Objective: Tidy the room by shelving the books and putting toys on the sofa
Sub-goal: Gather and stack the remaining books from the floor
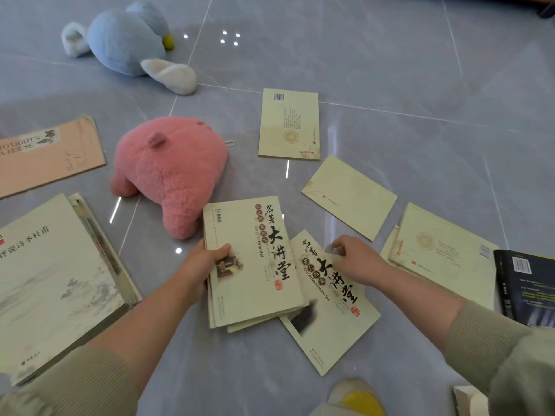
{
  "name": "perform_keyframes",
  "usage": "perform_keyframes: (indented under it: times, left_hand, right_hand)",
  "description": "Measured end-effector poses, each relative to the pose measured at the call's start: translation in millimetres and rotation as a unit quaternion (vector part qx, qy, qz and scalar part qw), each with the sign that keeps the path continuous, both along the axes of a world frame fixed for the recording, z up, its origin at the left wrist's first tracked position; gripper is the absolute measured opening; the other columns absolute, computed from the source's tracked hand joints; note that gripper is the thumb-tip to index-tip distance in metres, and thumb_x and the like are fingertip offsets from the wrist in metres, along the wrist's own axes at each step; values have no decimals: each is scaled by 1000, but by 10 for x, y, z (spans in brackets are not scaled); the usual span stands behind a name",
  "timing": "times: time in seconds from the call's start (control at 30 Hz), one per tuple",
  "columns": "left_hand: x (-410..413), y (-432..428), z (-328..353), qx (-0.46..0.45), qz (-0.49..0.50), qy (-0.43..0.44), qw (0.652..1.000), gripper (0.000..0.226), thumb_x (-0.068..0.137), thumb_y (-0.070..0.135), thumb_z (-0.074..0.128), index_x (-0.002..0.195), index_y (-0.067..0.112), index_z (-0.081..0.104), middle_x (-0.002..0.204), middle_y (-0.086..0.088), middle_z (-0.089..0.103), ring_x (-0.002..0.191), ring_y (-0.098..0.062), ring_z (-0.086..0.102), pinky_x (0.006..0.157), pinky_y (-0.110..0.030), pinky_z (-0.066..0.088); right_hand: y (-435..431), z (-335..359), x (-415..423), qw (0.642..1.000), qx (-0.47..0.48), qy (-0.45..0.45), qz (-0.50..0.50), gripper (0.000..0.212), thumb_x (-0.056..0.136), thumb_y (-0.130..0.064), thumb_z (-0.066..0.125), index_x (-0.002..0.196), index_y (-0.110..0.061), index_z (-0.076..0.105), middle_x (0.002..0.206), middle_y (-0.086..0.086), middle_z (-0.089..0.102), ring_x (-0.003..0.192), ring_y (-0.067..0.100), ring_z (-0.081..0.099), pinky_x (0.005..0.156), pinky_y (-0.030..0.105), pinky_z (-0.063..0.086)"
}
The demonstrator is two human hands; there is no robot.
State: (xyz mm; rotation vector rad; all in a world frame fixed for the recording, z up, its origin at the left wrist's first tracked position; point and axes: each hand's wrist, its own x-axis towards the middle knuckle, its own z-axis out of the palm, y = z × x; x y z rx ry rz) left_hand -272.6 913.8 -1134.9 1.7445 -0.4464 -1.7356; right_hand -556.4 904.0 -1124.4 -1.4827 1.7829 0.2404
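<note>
Grey tiles [390, 70] beyond cream books [255, 265]

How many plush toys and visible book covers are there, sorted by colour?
Blue plush toy: 1
Pink plush toy: 1
Cream book covers: 6
Peach book cover: 1
Black book cover: 1
Total: 10
Books hidden under others are not counted.

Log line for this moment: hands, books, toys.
left hand: grips Eugenie Grandet book stack | right hand: pinches Old Man and the Sea book corner | pink plush, blue plush: on floor
</note>
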Motion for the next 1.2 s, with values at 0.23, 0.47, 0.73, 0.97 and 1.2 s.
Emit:
perform_keyframes:
  times: [0.23, 0.47, 0.73, 0.97, 1.2]
  left_hand:
    - [64, 113, -143, 11, -7, -29, 1000, 26, 92, 3, 55, 118, 7, 56, 105, -14, 68, 88, -29, 65, 82, -43, 53]
    - [-130, 150, -154, -17, 18, -14, 1000, 14, 95, 2, 50, 100, 13, 56, 96, -10, 65, 80, -24, 63, 79, -41, 52]
    - [-50, 86, -79, 19, 64, 63, 996, 25, 99, 14, 45, 123, 10, 51, 101, -12, 67, 82, -28, 65, 64, -39, 58]
    - [-127, 110, -33, 22, 81, 55, 995, 18, 97, 11, 49, 115, 13, 51, 96, -11, 68, 79, -27, 65, 64, -40, 55]
    - [-300, 120, 55, -14, 43, 60, 997, 25, 100, 32, 42, 112, 18, 58, 96, -7, 70, 83, -25, 67, 73, -37, 54]
  right_hand:
    - [196, -65, 211, 992, -76, 85, 49, 59, 75, -50, 72, 120, -20, 49, 118, 0, 47, 114, 20, 41, 89, 31, 39]
    - [144, -133, 280, 993, -63, -29, -99, 22, 80, -28, 72, 77, -17, 53, 88, -1, 56, 86, 15, 54, 69, 25, 45]
    - [-178, 32, -47, 948, -145, -67, -276, 11, 90, -12, 60, 96, -4, 56, 90, 5, 52, 85, 23, 53, 70, 28, 38]
    - [-536, 128, -490, 896, -96, -154, -405, 35, 96, -9, 51, 63, -16, 39, 66, 3, 39, 70, 22, 43, 70, 32, 41]
    - [-386, 129, 233, 925, -95, -206, -306, 16, 90, -7, 58, 105, -7, 53, 94, 4, 57, 78, 18, 55, 68, 27, 46]
